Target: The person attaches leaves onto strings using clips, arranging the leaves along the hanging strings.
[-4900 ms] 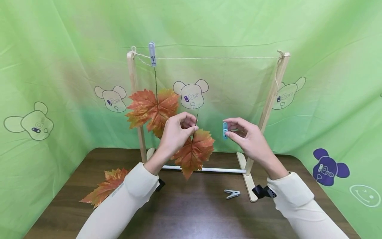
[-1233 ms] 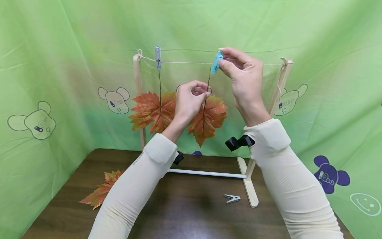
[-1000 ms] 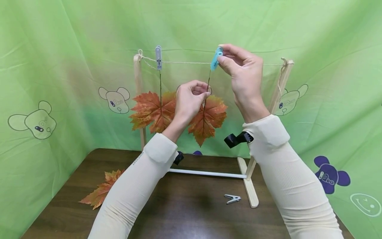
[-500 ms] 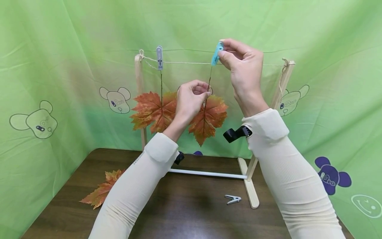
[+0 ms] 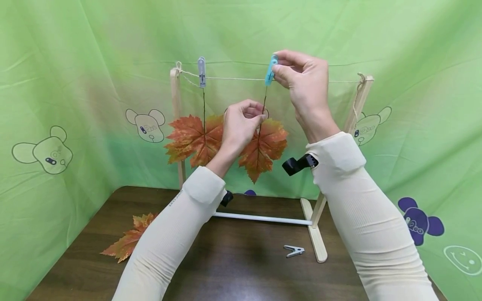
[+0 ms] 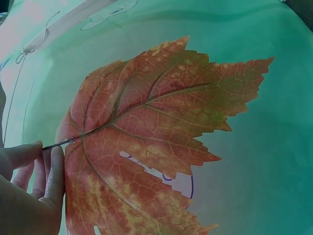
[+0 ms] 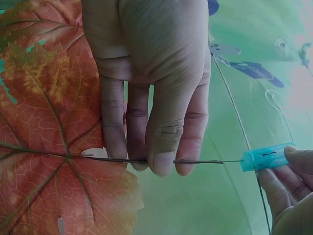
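My left hand [image 5: 241,125] pinches the thin dark stem of an orange-red artificial maple leaf [image 5: 263,146], which hangs below the fingers. In the left wrist view the leaf [image 6: 142,117] spreads out from the pinched stem. My right hand [image 5: 306,88] holds a turquoise clothespin [image 5: 271,71] between thumb and fingers, up at the string [image 5: 233,78]. In the right wrist view the stem's upper end meets the mouth of the clothespin [image 7: 266,157], and the string runs past there too. A second maple leaf [image 5: 193,140] hangs at the left from a grey clothespin [image 5: 202,72] on the string.
A wooden frame [image 5: 359,100] with a white crossbar [image 5: 263,218] stands on the dark table [image 5: 241,271]. A grey clothespin [image 5: 293,251] lies near its right foot. Another maple leaf [image 5: 129,240] rests at the left, partly behind the left sleeve. Green printed cloth [image 5: 94,83] surrounds the table.
Both hands rose from above the table, bringing the leaf and the turquoise clothespin up to the string. Over the last second the clothespin lifted slightly, then shifted a little left and down.
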Motion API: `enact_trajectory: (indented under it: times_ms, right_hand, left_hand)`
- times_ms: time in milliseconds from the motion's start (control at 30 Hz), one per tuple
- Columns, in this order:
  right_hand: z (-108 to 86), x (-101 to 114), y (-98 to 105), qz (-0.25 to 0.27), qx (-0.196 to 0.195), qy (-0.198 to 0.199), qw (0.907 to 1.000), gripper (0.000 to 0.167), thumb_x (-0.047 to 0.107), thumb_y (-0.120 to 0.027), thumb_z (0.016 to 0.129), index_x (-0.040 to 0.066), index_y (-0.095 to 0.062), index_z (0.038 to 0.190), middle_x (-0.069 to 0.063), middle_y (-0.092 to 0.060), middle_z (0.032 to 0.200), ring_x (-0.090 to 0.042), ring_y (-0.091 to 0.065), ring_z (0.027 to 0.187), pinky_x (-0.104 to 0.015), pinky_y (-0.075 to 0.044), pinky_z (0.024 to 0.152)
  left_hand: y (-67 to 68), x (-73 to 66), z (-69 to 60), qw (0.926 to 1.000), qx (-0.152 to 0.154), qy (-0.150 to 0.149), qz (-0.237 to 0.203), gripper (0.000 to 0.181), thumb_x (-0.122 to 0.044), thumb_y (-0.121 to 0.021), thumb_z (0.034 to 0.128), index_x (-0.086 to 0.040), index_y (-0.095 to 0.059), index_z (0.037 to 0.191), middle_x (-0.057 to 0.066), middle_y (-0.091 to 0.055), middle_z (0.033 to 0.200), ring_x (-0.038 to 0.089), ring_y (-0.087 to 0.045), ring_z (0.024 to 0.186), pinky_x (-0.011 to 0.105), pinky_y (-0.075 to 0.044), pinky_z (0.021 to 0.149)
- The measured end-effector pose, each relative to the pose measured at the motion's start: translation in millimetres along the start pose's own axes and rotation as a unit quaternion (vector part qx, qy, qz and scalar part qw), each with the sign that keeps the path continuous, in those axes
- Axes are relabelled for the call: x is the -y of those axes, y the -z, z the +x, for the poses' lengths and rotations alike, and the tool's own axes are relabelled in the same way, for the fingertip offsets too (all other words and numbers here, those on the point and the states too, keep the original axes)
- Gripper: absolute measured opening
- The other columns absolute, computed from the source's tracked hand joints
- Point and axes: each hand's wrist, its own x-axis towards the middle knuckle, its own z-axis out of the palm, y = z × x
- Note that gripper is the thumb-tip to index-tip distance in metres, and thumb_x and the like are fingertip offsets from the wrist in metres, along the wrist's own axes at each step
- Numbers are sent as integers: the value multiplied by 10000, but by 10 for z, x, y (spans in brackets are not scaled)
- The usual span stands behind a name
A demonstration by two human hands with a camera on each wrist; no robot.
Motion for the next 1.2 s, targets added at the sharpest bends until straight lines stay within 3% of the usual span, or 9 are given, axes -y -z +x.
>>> enact_trajectory:
  times_ms: [533,767,1200]
  right_hand:
    - [26,98,46,-178,265,-449,9985,176,-92,-771,884,10,-818,1019,-46,-715,903,-131,-693,837,-208,-617,785]
    - [52,105,60,-355,440,-465,9973,174,-86,-770,884,14,-818,1018,-35,-706,881,-127,-680,839,-206,-614,784]
    - [52,112,100,-823,721,-628,9920,344,-29,-722,935,-52,-714,1278,-4,-774,945,-105,-726,867,-179,-601,829]
  left_hand:
    - [-6,-47,3,10000,11,6,23,117,-74,-794,930,-31,-788,1039,87,-771,931,162,-718,822,237,-558,711]
    - [-14,-54,12,10000,34,-9,18,115,-73,-790,933,-31,-788,1040,89,-769,933,173,-719,833,237,-560,714]
    - [-11,-13,-4,10000,33,-68,-32,86,-59,-784,930,-32,-789,1012,88,-765,918,168,-708,826,229,-556,732]
